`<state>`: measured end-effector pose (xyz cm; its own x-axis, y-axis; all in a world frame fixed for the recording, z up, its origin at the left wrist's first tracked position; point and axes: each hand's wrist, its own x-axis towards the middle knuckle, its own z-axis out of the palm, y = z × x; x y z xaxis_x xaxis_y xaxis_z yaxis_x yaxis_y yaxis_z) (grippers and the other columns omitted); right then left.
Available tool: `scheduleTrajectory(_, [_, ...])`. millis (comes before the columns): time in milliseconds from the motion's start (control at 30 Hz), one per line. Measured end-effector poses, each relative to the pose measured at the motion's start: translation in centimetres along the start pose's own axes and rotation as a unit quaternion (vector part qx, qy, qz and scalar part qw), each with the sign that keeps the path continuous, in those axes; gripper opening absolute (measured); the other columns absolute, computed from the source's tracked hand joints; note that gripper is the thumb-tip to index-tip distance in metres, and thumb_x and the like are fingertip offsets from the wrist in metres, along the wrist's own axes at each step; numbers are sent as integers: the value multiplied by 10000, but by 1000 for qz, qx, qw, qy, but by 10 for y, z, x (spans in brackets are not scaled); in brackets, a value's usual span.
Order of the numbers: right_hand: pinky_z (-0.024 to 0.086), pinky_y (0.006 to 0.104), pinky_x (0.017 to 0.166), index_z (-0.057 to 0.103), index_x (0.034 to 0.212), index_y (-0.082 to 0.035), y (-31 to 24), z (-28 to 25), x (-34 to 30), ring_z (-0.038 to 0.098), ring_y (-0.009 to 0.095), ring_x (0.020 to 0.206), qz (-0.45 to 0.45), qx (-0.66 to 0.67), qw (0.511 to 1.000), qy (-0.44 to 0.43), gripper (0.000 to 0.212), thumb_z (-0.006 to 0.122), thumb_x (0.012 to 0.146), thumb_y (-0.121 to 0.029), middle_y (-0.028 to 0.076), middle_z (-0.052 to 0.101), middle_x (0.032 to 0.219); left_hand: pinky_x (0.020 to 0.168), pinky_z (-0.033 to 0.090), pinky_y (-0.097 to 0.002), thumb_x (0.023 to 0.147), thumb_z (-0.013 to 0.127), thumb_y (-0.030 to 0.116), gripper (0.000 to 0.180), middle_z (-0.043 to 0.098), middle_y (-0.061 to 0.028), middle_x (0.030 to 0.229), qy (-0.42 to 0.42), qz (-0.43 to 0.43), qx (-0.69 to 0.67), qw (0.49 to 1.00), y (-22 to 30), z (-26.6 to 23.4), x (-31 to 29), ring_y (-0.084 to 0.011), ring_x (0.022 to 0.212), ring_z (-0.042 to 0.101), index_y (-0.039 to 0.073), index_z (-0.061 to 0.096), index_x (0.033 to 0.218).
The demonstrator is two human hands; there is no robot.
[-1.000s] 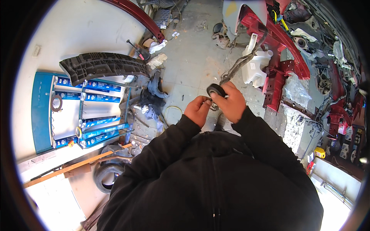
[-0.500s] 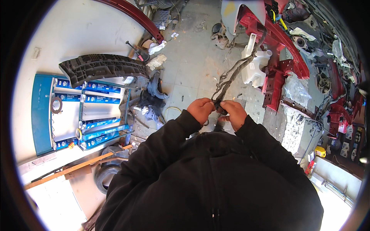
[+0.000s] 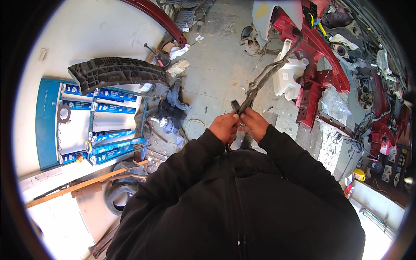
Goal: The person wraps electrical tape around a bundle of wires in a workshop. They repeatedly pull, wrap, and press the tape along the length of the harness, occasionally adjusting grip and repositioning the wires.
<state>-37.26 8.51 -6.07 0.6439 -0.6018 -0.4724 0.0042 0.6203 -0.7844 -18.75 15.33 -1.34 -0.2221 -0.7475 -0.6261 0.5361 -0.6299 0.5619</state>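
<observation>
Grey concrete floor point(image 3: 216, 73) fills the middle of the frame, littered with car parts. Just above centre, a dark wiring harness point(image 3: 260, 84) rises from the person's hands toward the upper right, where it runs up to the red car body frame point(image 3: 312, 56). A roll of black tape point(image 3: 235, 106) sits against the harness right at the fingertips. The left hand point(image 3: 224, 127) is clenched around the lower end of the harness beside the roll, and the right hand point(image 3: 253, 124) pinches the harness just next to it, the two hands touching. Black jacket sleeves point(image 3: 190, 160) lead down to the lower edge. Near the harness, to the right, a white plastic reservoir point(image 3: 289, 78) leans against the red frame. Left of the hands lie crumpled rags point(image 3: 173, 102), and farther left a black ribbed plastic panel point(image 3: 117, 73) rests above a blue rack point(image 3: 47, 121) of blue boxes. At the lower left, a tyre point(image 3: 117, 197) sits under an orange bar point(image 3: 82, 185).
</observation>
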Motion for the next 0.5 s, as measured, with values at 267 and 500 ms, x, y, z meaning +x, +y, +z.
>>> scheduleTrajectory(267, [575,355,871,505,1421,-27,-8,6,13,724,213,958,-144,28,989,27,437,601,1002,53,117,729,1133,475,275,-281,1125,554,309,252,413,60,664,-11,4,25,1000,8,8,-8,-73,521,337,105,635,999])
scheduleTrajectory(500, [560,387,932,497,1430,-6,-23,19,-4,672,237,1121,-154,-21,982,106,552,602,896,87,159,685,1294,500,382,-274,1110,579,194,300,533,26,726,21,54,37,998,-8,-1,3,-66,557,448,52,699,1345])
